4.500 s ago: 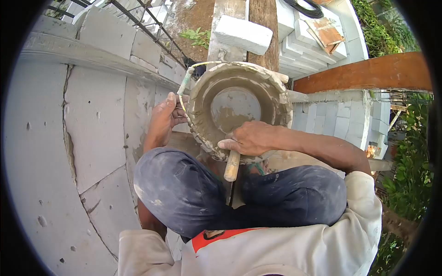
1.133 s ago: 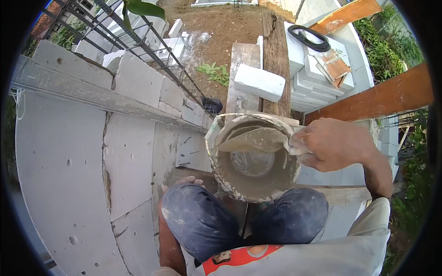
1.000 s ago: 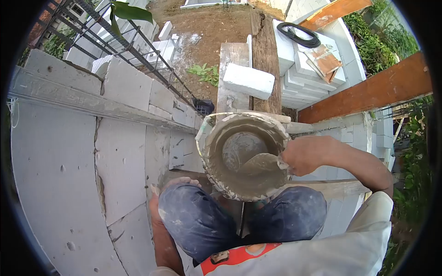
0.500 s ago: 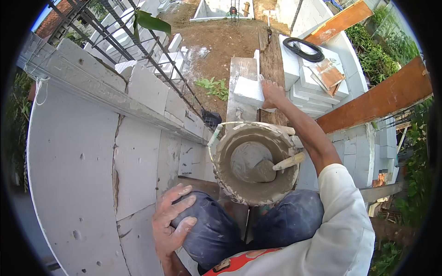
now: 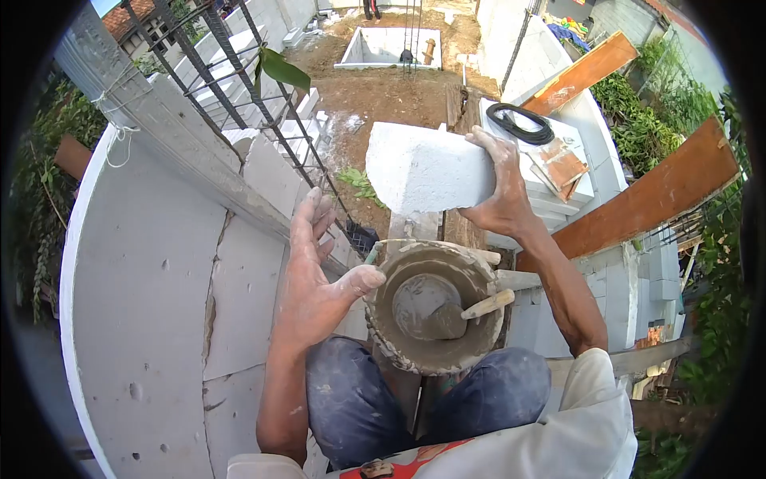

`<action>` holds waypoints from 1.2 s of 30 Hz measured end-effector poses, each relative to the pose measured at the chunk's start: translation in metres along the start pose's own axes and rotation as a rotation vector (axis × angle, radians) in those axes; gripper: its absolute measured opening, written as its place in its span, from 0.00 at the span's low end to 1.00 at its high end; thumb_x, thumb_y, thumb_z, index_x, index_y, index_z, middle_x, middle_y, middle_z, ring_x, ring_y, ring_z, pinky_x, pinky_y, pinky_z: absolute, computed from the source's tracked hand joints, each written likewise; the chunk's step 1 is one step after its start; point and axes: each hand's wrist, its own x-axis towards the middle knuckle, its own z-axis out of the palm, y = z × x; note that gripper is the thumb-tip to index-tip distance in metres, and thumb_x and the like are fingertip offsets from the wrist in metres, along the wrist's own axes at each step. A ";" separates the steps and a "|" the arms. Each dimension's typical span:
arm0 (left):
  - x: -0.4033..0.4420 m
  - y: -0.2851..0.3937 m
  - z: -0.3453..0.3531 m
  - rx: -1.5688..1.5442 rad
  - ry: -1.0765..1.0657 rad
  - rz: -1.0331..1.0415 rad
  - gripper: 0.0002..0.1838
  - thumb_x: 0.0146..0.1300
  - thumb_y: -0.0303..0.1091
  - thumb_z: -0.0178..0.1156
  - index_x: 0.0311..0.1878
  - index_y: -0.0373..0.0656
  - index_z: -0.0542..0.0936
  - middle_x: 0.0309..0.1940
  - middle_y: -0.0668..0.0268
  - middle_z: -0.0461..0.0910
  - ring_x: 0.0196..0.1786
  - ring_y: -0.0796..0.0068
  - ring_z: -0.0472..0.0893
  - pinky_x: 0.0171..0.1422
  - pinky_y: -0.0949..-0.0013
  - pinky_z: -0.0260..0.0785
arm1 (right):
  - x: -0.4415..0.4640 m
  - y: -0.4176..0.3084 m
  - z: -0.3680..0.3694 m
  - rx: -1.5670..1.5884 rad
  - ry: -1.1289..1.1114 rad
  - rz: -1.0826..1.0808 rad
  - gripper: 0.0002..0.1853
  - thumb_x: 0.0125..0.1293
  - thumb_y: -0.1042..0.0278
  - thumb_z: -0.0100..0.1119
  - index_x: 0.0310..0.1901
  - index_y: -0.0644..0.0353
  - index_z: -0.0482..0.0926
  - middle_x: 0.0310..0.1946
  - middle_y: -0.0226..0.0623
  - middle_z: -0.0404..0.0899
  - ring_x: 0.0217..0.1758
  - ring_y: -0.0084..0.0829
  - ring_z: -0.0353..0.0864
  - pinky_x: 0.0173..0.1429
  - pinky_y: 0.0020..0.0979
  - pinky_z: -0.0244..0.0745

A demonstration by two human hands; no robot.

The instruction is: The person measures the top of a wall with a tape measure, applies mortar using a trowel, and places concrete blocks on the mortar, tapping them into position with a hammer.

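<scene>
A white block (image 5: 431, 169) is lifted above the planks, its right end gripped by my right hand (image 5: 504, 180). My left hand (image 5: 319, 275) is raised to the left of the bucket, fingers spread and nothing in them, just below and left of the block. Between my knees and the block stands the mortar-crusted bucket (image 5: 383, 335), with grey mortar inside. A trowel (image 5: 488, 304) rests in it, blade down in the mortar and wooden handle leaning on the right rim.
A block wall (image 5: 152, 295) rises on my left, with steel rebar (image 5: 279, 132) beyond it. Stacked white blocks (image 5: 582, 188) carry a coiled black hose (image 5: 519, 124). An orange-brown board (image 5: 638, 199) slants at the right. Far ahead, a person's legs (image 5: 372, 8) show.
My right hand has left the trowel in the bucket and picked the white block up off the planks. My left hand has risen from my knee, fingers spread. The view has tilted further forward.
</scene>
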 end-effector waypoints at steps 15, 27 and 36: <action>0.012 0.003 0.012 0.077 0.113 0.235 0.63 0.45 0.36 0.86 0.80 0.28 0.56 0.71 0.46 0.68 0.73 0.57 0.75 0.77 0.54 0.71 | -0.001 -0.039 0.016 -0.075 0.059 -0.433 0.63 0.43 0.58 0.87 0.82 0.49 0.59 0.80 0.37 0.67 0.82 0.46 0.66 0.87 0.62 0.53; 0.013 -0.002 0.015 0.678 -0.038 0.763 0.57 0.36 0.33 0.87 0.76 0.39 0.71 0.70 0.48 0.80 0.71 0.45 0.79 0.85 0.28 0.54 | -0.034 0.039 0.047 1.496 -0.437 0.581 0.49 0.83 0.26 0.39 0.86 0.65 0.55 0.81 0.58 0.62 0.79 0.46 0.69 0.83 0.48 0.65; 0.023 -0.008 0.023 1.139 -0.302 0.925 0.55 0.48 0.28 0.82 0.82 0.43 0.66 0.78 0.47 0.70 0.81 0.43 0.68 0.88 0.30 0.46 | -0.020 0.013 0.052 1.512 -0.206 0.926 0.43 0.78 0.38 0.55 0.80 0.67 0.65 0.73 0.49 0.76 0.76 0.42 0.75 0.83 0.43 0.65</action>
